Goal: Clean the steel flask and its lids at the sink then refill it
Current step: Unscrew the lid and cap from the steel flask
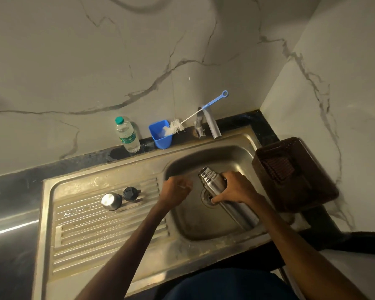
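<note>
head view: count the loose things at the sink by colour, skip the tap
steel: 2 (flask, outer lid)
black: 1 (inner lid)
blue: 2 (cup, brush)
clear: 1 (water bottle)
brown: 1 (basket)
total: 7

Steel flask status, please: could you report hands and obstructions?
Right hand grips steel flask, tilted over sink. Left hand curled near its mouth, grip unclear. Steel cap, black lid on drainboard. Nothing blocking.
</note>
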`<state>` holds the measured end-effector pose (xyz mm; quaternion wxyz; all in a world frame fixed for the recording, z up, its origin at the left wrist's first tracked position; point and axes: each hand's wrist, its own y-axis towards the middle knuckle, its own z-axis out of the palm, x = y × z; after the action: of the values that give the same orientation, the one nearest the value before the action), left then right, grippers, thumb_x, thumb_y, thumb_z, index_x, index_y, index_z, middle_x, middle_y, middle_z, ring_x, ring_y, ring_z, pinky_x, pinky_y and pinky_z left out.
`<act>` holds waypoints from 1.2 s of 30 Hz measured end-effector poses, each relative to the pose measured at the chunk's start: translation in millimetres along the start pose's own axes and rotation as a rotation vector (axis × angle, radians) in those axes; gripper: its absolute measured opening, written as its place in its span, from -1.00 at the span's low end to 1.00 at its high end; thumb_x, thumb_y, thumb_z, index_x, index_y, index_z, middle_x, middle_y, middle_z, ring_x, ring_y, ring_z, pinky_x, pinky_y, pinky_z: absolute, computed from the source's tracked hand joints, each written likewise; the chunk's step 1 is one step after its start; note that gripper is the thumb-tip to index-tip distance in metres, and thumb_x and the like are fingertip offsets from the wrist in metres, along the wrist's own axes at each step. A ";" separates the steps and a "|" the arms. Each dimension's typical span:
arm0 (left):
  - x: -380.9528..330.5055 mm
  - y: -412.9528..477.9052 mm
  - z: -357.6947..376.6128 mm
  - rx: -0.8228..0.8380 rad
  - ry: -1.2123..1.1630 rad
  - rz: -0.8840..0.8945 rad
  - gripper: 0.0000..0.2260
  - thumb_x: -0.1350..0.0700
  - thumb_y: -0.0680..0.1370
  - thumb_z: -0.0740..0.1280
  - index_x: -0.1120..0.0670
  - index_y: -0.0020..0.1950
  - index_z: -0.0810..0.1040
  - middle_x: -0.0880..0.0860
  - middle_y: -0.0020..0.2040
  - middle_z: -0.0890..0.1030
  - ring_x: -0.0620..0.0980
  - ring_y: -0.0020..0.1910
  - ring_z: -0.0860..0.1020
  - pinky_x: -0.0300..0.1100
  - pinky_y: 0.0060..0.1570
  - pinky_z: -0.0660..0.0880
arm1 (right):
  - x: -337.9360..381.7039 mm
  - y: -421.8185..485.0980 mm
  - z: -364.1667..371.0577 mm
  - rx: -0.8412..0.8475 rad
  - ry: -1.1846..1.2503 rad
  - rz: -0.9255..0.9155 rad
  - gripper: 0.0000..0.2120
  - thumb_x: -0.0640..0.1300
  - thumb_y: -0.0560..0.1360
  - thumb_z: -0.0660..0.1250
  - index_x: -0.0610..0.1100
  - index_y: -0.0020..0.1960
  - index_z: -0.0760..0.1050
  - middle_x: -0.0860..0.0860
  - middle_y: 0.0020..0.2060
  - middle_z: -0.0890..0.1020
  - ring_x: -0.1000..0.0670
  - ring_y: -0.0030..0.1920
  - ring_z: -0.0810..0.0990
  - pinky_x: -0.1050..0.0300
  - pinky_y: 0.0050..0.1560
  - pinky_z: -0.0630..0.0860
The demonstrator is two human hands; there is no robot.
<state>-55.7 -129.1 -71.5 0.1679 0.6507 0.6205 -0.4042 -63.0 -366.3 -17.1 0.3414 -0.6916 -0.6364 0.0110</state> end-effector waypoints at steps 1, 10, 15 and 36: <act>0.3 0.5 0.4 0.003 -0.011 -0.007 -0.92 0.18 0.57 0.43 0.10 -0.10 0.71 -0.05 -0.20 0.70 -0.17 -0.27 0.64 -0.28 -0.20 0.56 | 0.4 0.7 -0.3 0.015 -0.010 0.010 -0.20 0.29 0.04 0.62 0.01 0.20 0.56 0.04 0.07 0.67 0.00 -0.01 0.64 0.04 0.00 0.62; 5.2 0.3 2.0 0.013 -0.035 -0.046 -0.94 0.17 0.58 0.46 0.06 -0.07 0.70 -0.09 -0.24 0.67 -0.11 -0.28 0.66 -0.11 -0.16 0.66 | 1.5 5.1 -3.0 0.082 -0.031 0.049 -0.22 0.25 0.06 0.65 -0.01 0.20 0.57 0.02 0.09 0.67 -0.03 0.01 0.64 0.06 -0.02 0.58; 2.7 -1.1 2.5 0.025 -0.023 -0.037 -0.88 0.18 0.59 0.45 -0.02 -0.10 0.67 -0.16 -0.26 0.65 -0.16 -0.29 0.64 -0.17 -0.20 0.65 | 3.4 6.3 -5.5 0.092 -0.018 0.054 -0.26 0.24 0.08 0.66 -0.02 0.17 0.59 0.01 0.07 0.68 -0.02 -0.01 0.64 0.04 0.00 0.60; 2.0 -3.6 4.8 0.041 -0.102 -0.058 -0.93 0.25 0.59 0.42 0.17 -0.04 0.72 -0.03 -0.28 0.69 -0.16 -0.39 0.66 -0.25 -0.34 0.63 | 7.8 -0.3 -6.7 0.110 0.025 0.092 -0.24 0.27 0.02 0.64 -0.01 0.14 0.58 0.03 0.01 0.68 0.01 -0.06 0.65 0.01 0.00 0.64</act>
<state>-60.8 -130.6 -74.9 0.1745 0.6143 0.6212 -0.4542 -58.8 -362.5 -8.5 0.3860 -0.7002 -0.5983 0.0530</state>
